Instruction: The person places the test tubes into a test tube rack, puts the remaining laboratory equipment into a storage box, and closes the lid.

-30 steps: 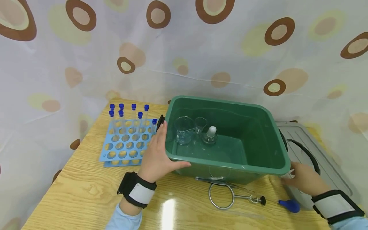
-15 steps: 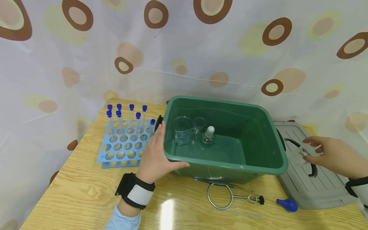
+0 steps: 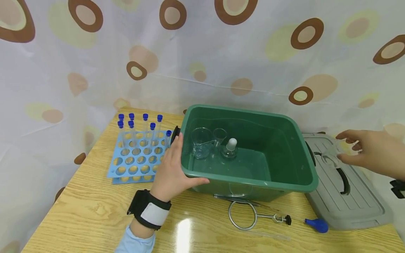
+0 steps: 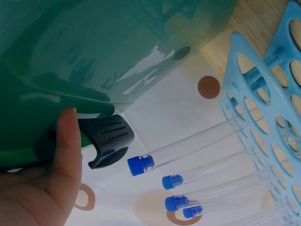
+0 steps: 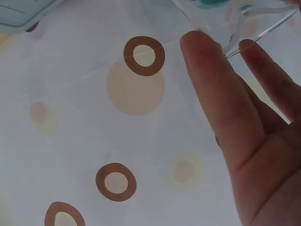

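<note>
My left hand [image 3: 171,168] rests on the near left corner of a green plastic tub [image 3: 253,181], its fingers straight along the left side and the thumb along the front. Beside those fingers sits the tub's black handle clip [image 4: 108,134]. At the right, raised above the grey lid, my right hand [image 3: 368,151] pinches a clear glass vessel [image 3: 330,158]; its exact kind is hard to make out. The right wrist view shows the vessel's thin rim [image 5: 275,30] against the fingers. Inside the tub stand a glass beaker [image 3: 201,144], a small glass funnel [image 3: 219,135] and a white-capped glass bottle [image 3: 230,149].
Left of the tub is a blue rack [image 3: 136,161] with several blue-capped test tubes [image 3: 145,128]. In front lie a metal ring clamp [image 3: 242,228], tweezers [image 3: 232,199] and a blue rubber bulb [image 3: 317,225]. The grey lid [image 3: 354,207] lies at right; a patterned curtain [image 3: 205,52] hangs behind.
My right hand has come up from beside the tub's near right corner, moving right and upward over the grey lid with the clear vessel. The left hand stays at the tub's corner.
</note>
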Demonstrator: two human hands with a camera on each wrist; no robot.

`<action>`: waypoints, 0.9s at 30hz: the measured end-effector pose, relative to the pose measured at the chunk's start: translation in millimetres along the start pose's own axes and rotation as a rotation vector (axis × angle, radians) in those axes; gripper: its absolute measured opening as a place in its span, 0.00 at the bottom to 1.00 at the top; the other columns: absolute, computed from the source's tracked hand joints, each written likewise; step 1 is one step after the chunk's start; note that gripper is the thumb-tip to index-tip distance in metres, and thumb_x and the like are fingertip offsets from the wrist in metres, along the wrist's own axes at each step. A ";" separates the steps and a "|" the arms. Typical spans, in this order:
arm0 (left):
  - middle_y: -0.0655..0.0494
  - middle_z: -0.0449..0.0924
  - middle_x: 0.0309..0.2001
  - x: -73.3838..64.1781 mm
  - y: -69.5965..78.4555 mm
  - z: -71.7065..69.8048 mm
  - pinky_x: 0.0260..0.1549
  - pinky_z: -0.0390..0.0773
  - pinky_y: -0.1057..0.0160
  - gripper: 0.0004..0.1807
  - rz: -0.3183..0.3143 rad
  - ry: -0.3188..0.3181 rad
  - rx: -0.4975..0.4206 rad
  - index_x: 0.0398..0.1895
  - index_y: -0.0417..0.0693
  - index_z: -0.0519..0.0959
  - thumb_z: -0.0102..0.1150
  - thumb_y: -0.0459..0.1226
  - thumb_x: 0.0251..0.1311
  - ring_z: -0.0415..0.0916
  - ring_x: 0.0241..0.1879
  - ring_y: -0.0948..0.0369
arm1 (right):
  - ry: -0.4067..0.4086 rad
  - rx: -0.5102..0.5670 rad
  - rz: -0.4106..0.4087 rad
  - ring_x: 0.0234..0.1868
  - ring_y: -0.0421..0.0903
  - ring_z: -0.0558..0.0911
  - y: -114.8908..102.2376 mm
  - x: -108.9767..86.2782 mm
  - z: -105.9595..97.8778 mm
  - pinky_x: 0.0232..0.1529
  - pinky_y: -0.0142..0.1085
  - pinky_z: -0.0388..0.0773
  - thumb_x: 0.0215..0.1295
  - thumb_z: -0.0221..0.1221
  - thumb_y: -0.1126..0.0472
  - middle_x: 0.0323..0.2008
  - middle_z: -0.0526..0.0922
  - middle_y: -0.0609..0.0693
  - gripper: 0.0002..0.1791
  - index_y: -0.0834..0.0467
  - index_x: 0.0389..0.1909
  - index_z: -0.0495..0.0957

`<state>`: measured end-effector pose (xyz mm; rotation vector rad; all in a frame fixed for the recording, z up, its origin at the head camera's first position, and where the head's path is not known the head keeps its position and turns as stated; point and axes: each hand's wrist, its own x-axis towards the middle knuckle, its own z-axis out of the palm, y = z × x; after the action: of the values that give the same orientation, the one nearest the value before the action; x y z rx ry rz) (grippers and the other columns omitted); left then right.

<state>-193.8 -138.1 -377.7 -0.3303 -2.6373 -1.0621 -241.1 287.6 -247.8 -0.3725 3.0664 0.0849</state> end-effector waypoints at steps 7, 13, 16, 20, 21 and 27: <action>0.45 0.46 0.74 0.6 -2.1 1.7 0.57 0.68 0.40 0.73 0.008 -0.001 -0.001 0.75 0.47 0.41 0.77 0.58 0.27 0.56 0.68 0.43 | 0.005 -0.031 -0.018 0.31 0.60 0.80 -15.1 2.9 -13.9 0.28 0.49 0.78 0.50 0.65 0.60 0.41 0.76 0.74 0.29 0.74 0.49 0.71; 0.45 0.46 0.74 0.6 -3.1 2.2 0.57 0.68 0.40 0.73 0.017 0.008 0.007 0.75 0.46 0.41 0.77 0.58 0.26 0.56 0.68 0.43 | -0.045 -0.034 -0.027 0.33 0.58 0.80 -29.4 7.9 -21.3 0.28 0.47 0.78 0.52 0.65 0.57 0.43 0.77 0.72 0.30 0.72 0.52 0.70; 0.44 0.46 0.74 1.1 -2.9 1.6 0.58 0.67 0.40 0.73 0.017 0.014 0.006 0.74 0.45 0.41 0.76 0.59 0.26 0.55 0.69 0.43 | -0.057 -0.021 -0.053 0.34 0.57 0.81 -36.7 15.4 -19.4 0.29 0.47 0.78 0.53 0.64 0.56 0.43 0.79 0.69 0.30 0.70 0.52 0.71; 0.43 0.46 0.74 0.6 -2.5 1.8 0.58 0.67 0.40 0.73 0.018 0.014 0.004 0.75 0.45 0.41 0.76 0.59 0.26 0.55 0.68 0.42 | -0.072 0.016 -0.089 0.35 0.54 0.81 -47.3 26.8 -12.8 0.30 0.46 0.78 0.55 0.63 0.54 0.45 0.79 0.67 0.29 0.68 0.53 0.71; 0.43 0.46 0.74 0.4 -2.7 2.0 0.58 0.67 0.40 0.73 0.019 0.013 0.003 0.75 0.45 0.41 0.76 0.59 0.26 0.55 0.68 0.42 | -0.072 0.023 -0.101 0.35 0.53 0.81 -50.2 29.5 -10.8 0.30 0.46 0.77 0.55 0.63 0.53 0.45 0.80 0.65 0.29 0.67 0.53 0.71; 0.44 0.46 0.74 -0.4 -4.0 2.8 0.58 0.67 0.41 0.73 0.015 0.005 0.003 0.75 0.47 0.40 0.76 0.59 0.27 0.55 0.69 0.43 | -0.060 0.061 -0.197 0.35 0.48 0.81 -67.6 44.3 0.1 0.30 0.43 0.77 0.55 0.63 0.54 0.38 0.83 0.55 0.24 0.64 0.49 0.75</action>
<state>-195.2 -139.0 -382.4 -0.3455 -2.6278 -1.0533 -267.8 211.5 -253.6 -0.6527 2.9467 -0.0057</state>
